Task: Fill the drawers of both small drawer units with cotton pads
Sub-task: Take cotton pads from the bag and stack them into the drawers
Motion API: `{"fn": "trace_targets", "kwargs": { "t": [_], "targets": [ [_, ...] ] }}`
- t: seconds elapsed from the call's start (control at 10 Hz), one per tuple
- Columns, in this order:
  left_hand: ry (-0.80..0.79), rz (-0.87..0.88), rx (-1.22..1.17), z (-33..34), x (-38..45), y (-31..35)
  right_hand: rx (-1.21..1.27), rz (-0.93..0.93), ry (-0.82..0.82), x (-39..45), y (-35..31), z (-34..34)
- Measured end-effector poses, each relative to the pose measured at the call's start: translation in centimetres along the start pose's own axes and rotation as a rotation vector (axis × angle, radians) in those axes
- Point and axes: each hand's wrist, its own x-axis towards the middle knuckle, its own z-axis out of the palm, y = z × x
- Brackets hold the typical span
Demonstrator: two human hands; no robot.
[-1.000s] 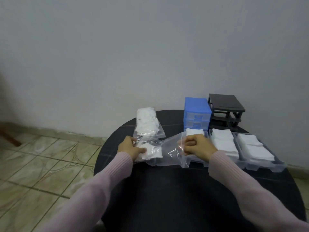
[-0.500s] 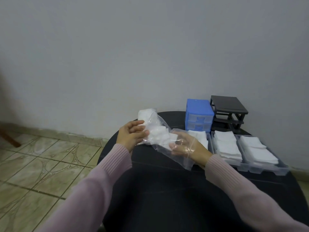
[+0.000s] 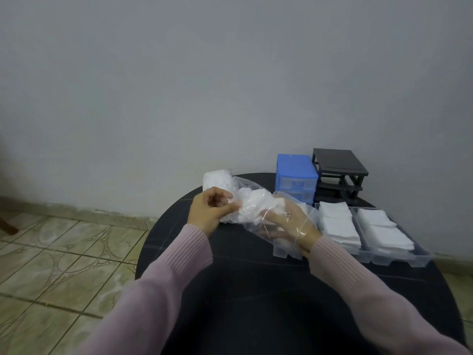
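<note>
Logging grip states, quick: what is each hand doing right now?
Left hand: pinches the outside of the plastic bag.
Right hand: inside the bag, fingers fairly straight; no clear grip on the pads.

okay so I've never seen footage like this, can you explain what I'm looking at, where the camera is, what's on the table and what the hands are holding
There is no machine here: a person wears a camera on the head, looking down at their own two arms in pink sleeves. The left hand pinches one end of a clear plastic bag of white cotton pads. The right hand is inside the bag, seen through the plastic; its grip is unclear. On the round black table stand a blue drawer unit, a black drawer unit with its drawers out, clear drawers filled with pads, and a second bag of pads.
</note>
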Motion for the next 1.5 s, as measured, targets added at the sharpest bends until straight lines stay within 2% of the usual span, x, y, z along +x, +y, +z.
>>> {"fn": "trace_targets", "kwargs": {
  "t": [0.1,0.2,0.3,0.4,0.5,0.6,0.7,0.8,1.0,1.1,1.2,1.3,1.4,1.5],
  "targets": [
    [0.079,-0.016,-0.007,0.1,0.3,0.1,0.09,0.006,-0.019,-0.3,-0.4,-0.2],
    [0.034,-0.12,-0.07,0.4,0.4,0.6,0.057,0.005,-0.022,-0.3,-0.5,-0.4],
    [-0.063,-0.214,0.027,0.3,0.2,0.5,0.127,0.008,-0.065,-0.2,-0.4,-0.4],
    [-0.095,-0.242,0.022,0.3,0.0,0.4,0.216,0.051,-0.087,-0.7,-0.6,-0.6],
    [-0.035,-0.204,0.006,0.1,0.3,0.2,0.182,0.029,-0.181,-0.9,-0.5,-1.2],
    [-0.075,-0.267,-0.02,0.0,0.4,0.2,0.145,0.061,-0.231,-1.1,-0.7,-1.6],
    [-0.182,-0.27,0.076,0.6,-0.3,0.5,0.014,0.013,-0.186,-1.0,-0.9,-1.7],
    [-0.226,-0.246,0.062,1.4,-1.0,0.5,-0.096,-0.05,-0.073,-1.0,-0.9,-1.2],
    [-0.19,-0.2,0.053,1.5,-0.9,0.1,-0.104,-0.076,-0.077,-1.5,-1.5,-1.6],
    [-0.146,-0.194,0.012,1.4,-0.7,0.0,-0.189,-0.067,-0.103,-1.5,-1.7,-1.7],
    [-0.179,-0.17,0.04,1.5,-0.8,0.0,-0.13,0.002,-0.205,-1.7,-2.0,-1.6],
    [-0.285,-0.219,0.04,1.4,-0.7,0.4,0.025,0.058,-0.256,-1.8,-1.8,-1.8],
    [-0.265,-0.328,-0.185,1.4,-0.7,0.8,0.029,0.066,-0.198,-1.6,-1.6,-1.6],
    [-0.269,-0.319,-0.232,1.4,-0.8,0.7,0.02,0.111,-0.134,-1.1,-1.4,-1.0]
  ]
}}
